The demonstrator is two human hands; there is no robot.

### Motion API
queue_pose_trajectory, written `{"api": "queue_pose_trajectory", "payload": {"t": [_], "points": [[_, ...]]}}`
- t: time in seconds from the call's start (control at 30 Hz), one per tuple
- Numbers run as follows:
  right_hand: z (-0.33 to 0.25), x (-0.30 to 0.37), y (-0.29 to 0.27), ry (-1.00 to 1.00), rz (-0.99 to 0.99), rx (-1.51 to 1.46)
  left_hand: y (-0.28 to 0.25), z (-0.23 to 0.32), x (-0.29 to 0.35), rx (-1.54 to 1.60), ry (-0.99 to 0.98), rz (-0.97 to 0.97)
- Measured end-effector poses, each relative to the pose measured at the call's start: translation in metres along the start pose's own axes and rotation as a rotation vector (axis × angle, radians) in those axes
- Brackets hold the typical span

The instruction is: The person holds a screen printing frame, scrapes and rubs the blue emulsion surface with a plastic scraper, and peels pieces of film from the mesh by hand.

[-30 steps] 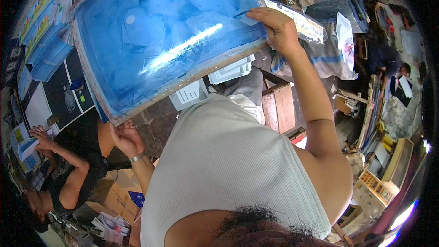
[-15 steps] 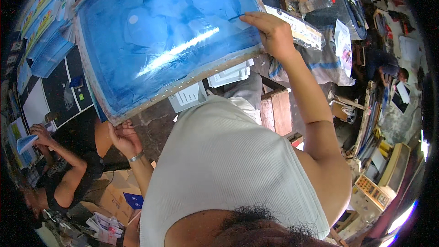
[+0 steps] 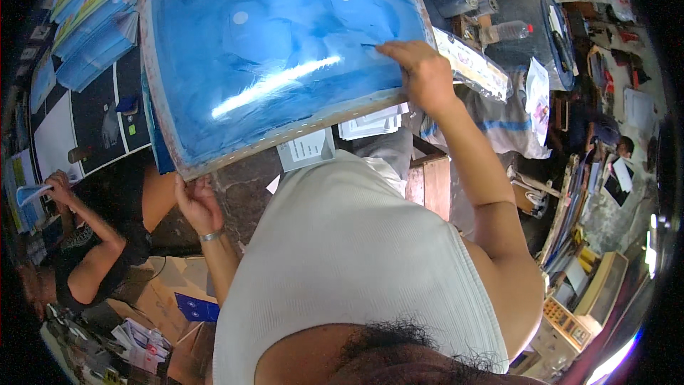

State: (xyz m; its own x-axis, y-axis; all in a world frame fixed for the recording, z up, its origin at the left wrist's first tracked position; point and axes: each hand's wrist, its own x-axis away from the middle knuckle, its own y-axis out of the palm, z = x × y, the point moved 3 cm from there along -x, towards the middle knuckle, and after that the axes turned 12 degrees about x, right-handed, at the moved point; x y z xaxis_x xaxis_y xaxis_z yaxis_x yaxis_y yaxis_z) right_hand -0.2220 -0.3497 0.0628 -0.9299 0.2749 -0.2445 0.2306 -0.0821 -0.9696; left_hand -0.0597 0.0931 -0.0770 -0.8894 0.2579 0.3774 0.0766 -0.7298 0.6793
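A large screen-printing frame [image 3: 285,127] with a shiny blue mesh fills the upper middle of the head view, tilted, with two pale round spots on it. My left hand [image 3: 199,205], a metal band at its wrist, is at the frame's near left corner, its thumb against the edge and its fingers curled below. Over the right edge reaches my right hand [image 3: 426,75], fingers pinched together above the mesh. A thin dark line shows at its fingertips; whether this is a tool or a shadow is unclear. White printed cards [image 3: 308,148] lie partly under the frame.
Stacks of printed sheets [image 3: 96,36] stand at the far left on a dark table. A co-worker [image 3: 92,249] handles paper at left. Clear bottles [image 3: 507,31] and a wrapped stack [image 3: 470,64] are at right; a wooden box [image 3: 429,184] stands nearer. Cardboard [image 3: 160,292] lies lower left.
The view has shifted, so the frame appears farther right. My right hand has moved leftward and nearer across the mesh. My left hand stays at the corner. The co-worker's hands have shifted with the paper.
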Motion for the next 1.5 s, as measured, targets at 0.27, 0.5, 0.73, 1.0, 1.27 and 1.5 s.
{"api": "queue_pose_trajectory", "payload": {"t": [0.27,0.5,0.73,1.0,1.27,1.5], "points": [[-0.032,-0.039,0.003,0.030,0.063,-0.081,0.001,-0.003,0.002,-0.029,0.017,0.071],[-0.053,-0.062,0.010,0.009,0.006,-0.027,0.007,-0.005,0.002,-0.017,0.006,0.117],[-0.069,-0.035,-0.012,0.143,-0.115,-0.123,0.002,-0.005,0.005,-0.045,0.011,0.116],[-0.055,-0.055,-0.005,0.182,-0.041,-0.043,0.004,-0.006,0.002,-0.066,-0.010,0.064],[-0.069,-0.040,0.011,-0.028,-0.085,-0.030,0.001,-0.005,0.001,-0.030,-0.013,0.104],[-0.085,-0.011,-0.009,0.040,-0.041,-0.206,0.000,-0.006,-0.001,-0.004,-0.025,0.064]]}}
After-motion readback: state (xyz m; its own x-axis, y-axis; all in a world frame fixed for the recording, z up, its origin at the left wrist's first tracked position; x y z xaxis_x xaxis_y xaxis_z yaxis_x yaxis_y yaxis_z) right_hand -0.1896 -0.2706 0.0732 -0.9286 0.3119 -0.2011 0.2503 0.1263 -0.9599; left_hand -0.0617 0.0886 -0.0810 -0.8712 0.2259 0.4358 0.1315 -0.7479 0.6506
